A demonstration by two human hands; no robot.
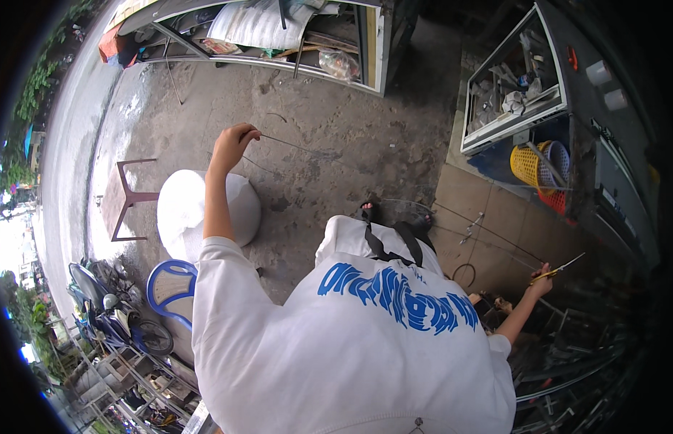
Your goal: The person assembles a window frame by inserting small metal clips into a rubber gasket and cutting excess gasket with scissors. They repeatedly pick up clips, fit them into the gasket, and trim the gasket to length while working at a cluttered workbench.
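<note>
My left hand point(236, 141) reaches forward on the left with its fingers pinched on a thin dark cord point(292, 145). That cord trails toward the middle of the floor, where it fades against the concrete. Far out on the right, my right hand point(542, 285) is closed around a pair of scissors point(556, 272) with yellow handles, its blades pointing away to the right. Another thin cord point(507, 244) runs from beside my feet to my right hand. Whether the two cords are one length I cannot tell.
Below my left arm stands a large white rounded bundle point(179, 206), near a brown stool point(122, 201) and a blue-rimmed plastic chair point(170, 291). Glass-sided cabinets point(383, 58) stand ahead and at right. A yellow basket point(528, 165) sits low on the right. Motorbikes point(123, 311) stand at left.
</note>
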